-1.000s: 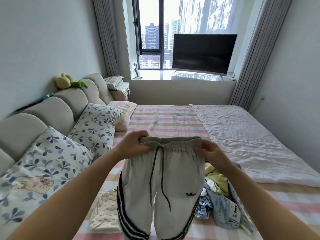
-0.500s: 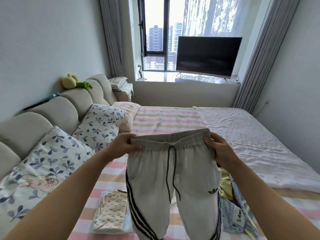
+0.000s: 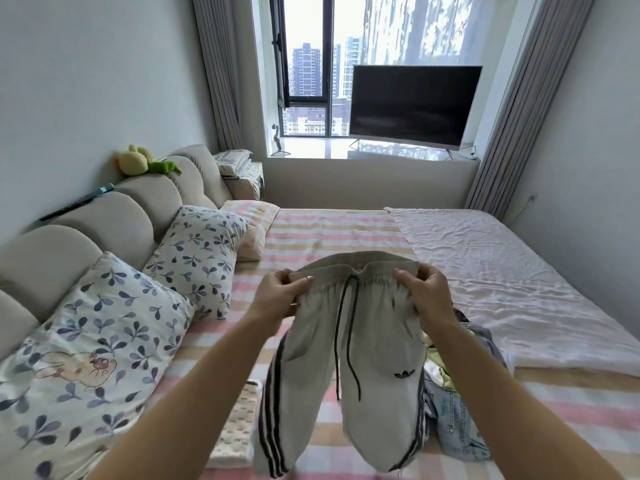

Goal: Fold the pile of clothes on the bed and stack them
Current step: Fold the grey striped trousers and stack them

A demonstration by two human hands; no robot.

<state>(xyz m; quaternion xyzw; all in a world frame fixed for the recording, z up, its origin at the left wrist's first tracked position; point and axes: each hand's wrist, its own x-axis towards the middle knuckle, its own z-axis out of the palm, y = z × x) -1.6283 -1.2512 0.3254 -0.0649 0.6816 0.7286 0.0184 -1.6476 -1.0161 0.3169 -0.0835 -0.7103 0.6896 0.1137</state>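
Cloth [image 3: 238,429]: pale, dotted print, folded flat on the bed [image 3: 329,233], just left of the hanging pant legs and partly hidden behind them.
Pile [image 3: 457,420]: unfolded clothes heaped on the bed to the right of the pants. Denim lies on the near side with yellow-green fabric beyond it. The right forearm covers part of it.
Pants [image 3: 377,341]: pale grey, held in the air over the bed, between cloth and pile. Waistband level and facing the camera. 2 legs hang down, with dark stripes on the outer sides. A black drawstring dangles at centre. Whether the hems touch the sheet cannot be told.
Left hand [image 3: 282,296]: pinching the left end of the waistband, thumb on the front, fingers behind.
Right hand [image 3: 427,292]: pinching the right end of the waistband the same way.
Pillows [image 3: 197,261]: 2 with leaf print, leaning on the headboard [image 3: 104,220] along the left side, and a 3rd, striped, beyond them.
Blanket [image 3: 502,271]: pale pink, wrinkled, spread over the right half of the bed.
Toy [image 3: 138,161]: yellow-green plush, lying on top of the headboard.
TV [image 3: 412,105]: dark screen, standing on the sill at the far end, in front of the window [image 3: 308,81].
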